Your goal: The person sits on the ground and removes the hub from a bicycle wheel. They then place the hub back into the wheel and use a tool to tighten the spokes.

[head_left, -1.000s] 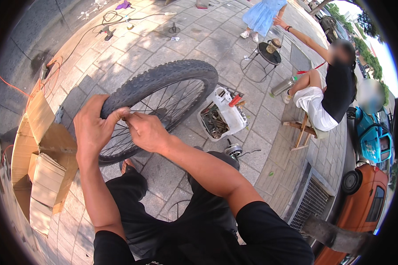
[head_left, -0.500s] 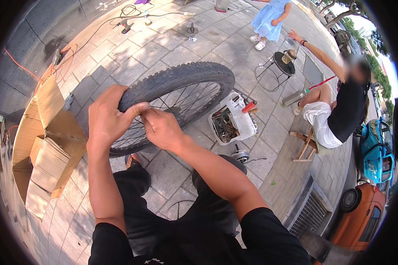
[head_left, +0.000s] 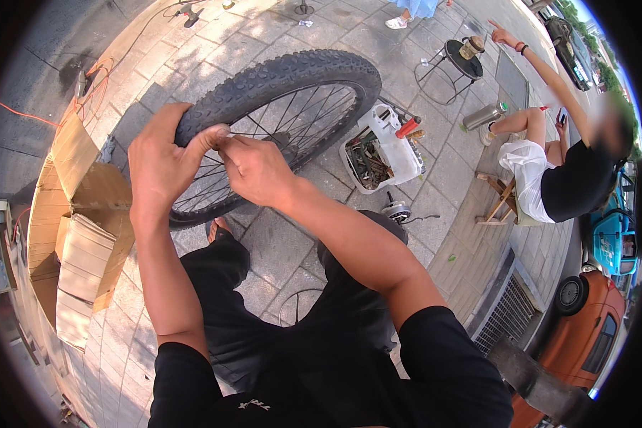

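Note:
A bicycle wheel with a black knobbly tyre [head_left: 285, 75] leans tilted in front of me, its dark spokes and hub [head_left: 284, 141] showing. My left hand [head_left: 162, 160] is wrapped round the tyre at its near left side, thumb over the rim. Right beside that thumb, my right hand [head_left: 258, 171] is closed in a pinch at the rim's inner edge. Whatever its fingers hold is hidden by the fingers themselves. Past the wheel's right side stands a white plastic tool tub [head_left: 405, 167] with metal tools and a red-handled tool [head_left: 408, 128].
An open cardboard box [head_left: 85, 274] stands left. A round metal part with a cable [head_left: 396, 212] lies by my right knee. Rightward are a steel bottle [head_left: 483, 115], a black stool [head_left: 464, 60] bearing a jar, a seated person [head_left: 576, 175] with one arm stretched out, and a floor grate [head_left: 508, 307].
The view has tilted, so the far things sit higher and the child in blue is mostly cut off. Both hands keep their places on the wheel. The seated person's arm is still out.

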The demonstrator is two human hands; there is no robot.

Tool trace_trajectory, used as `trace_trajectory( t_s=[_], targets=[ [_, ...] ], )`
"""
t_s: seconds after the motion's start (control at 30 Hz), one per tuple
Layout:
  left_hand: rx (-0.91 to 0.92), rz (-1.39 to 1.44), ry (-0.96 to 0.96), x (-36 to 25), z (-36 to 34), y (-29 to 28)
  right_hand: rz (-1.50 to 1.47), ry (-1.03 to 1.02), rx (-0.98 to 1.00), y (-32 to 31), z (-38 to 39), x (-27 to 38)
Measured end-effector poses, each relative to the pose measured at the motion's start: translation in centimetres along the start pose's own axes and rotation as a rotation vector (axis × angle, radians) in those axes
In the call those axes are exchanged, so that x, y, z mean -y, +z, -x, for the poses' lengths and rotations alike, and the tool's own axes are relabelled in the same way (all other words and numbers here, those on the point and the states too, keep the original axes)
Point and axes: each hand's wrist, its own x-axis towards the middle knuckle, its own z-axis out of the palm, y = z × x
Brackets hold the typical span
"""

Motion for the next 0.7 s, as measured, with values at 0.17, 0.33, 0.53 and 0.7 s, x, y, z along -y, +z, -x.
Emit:
trace_trajectory(
  t_s=[0.17,0.33,0.53,0.7],
  targets=[
    [-0.003,0.02,-0.018,0.5,-0.2,0.28,0.02,-0.001,0.014,-0.25,-0.13,-0.05],
    [0.031,0.033,-0.051,0.27,-0.45,0.27,0.015,0.031,0.031,-0.49,-0.07,0.0],
    [0.008,0.027,-0.005,0.55,-0.35,0.29,0.019,0.058,0.06,-0.53,0.08,-0.07],
    [0.03,0.042,-0.017,0.39,-0.38,0.02,0.014,0.074,0.088,-0.52,0.08,-0.16]
  ],
)
